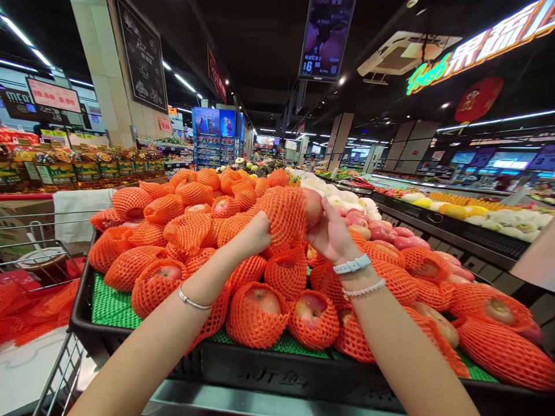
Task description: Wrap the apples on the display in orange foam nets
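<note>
I hold one apple (313,205) up above a black display tray (277,370) piled with apples. An orange foam net sleeve (284,215) covers most of this apple. My left hand (255,231) is closed on the net sleeve from the left. My right hand (332,234) grips the bare end of the apple from the right. Several more apples in orange nets (256,312) lie on green matting (108,306) below my hands.
A wire shopping trolley (52,381) stands at the lower left with spare orange nets (34,312) beside it. Bottles of oil (87,167) line a shelf at the left. More fruit displays (477,214) run along the right, with an aisle beyond.
</note>
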`<state>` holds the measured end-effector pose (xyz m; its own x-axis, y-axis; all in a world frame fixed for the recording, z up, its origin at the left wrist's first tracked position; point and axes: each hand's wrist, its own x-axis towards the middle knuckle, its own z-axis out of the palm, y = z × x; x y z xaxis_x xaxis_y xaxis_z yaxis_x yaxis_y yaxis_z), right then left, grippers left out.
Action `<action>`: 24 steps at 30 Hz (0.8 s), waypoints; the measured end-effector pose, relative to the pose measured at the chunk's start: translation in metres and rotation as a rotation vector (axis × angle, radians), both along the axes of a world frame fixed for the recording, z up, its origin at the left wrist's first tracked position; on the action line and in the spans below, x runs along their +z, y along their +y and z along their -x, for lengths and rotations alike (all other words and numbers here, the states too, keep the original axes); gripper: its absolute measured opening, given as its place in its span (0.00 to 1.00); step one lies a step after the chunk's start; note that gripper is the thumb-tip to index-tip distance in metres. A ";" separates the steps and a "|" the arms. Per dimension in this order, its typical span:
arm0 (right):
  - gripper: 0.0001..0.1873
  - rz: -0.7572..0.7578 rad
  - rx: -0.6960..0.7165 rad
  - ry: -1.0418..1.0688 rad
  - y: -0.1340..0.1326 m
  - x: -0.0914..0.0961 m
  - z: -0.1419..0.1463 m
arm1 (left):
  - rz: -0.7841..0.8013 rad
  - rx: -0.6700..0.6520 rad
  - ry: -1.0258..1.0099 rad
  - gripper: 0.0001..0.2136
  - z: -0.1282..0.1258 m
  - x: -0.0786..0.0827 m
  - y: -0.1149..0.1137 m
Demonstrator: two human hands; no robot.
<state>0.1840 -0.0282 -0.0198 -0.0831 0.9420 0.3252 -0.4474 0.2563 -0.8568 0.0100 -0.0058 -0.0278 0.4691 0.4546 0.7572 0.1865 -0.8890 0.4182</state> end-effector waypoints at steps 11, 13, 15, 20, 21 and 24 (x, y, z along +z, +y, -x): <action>0.23 -0.019 0.050 -0.148 -0.001 -0.014 0.010 | -0.168 -0.059 0.042 0.15 -0.003 0.002 -0.006; 0.26 -0.043 0.070 -0.163 -0.001 -0.013 0.010 | -0.145 -0.018 0.013 0.13 -0.003 0.003 -0.007; 0.30 -0.094 0.081 -0.202 -0.001 -0.012 0.008 | -0.145 0.040 -0.023 0.10 -0.002 0.006 -0.008; 0.28 -0.346 -0.290 -0.445 -0.002 -0.008 0.004 | -0.144 0.158 -0.026 0.08 0.000 0.010 -0.010; 0.25 -0.404 -0.375 -0.474 -0.003 -0.008 0.004 | -0.125 0.180 -0.005 0.08 0.000 0.009 -0.009; 0.15 -0.499 -0.536 -0.488 -0.007 -0.008 0.006 | -0.042 0.233 0.004 0.05 0.001 0.007 -0.007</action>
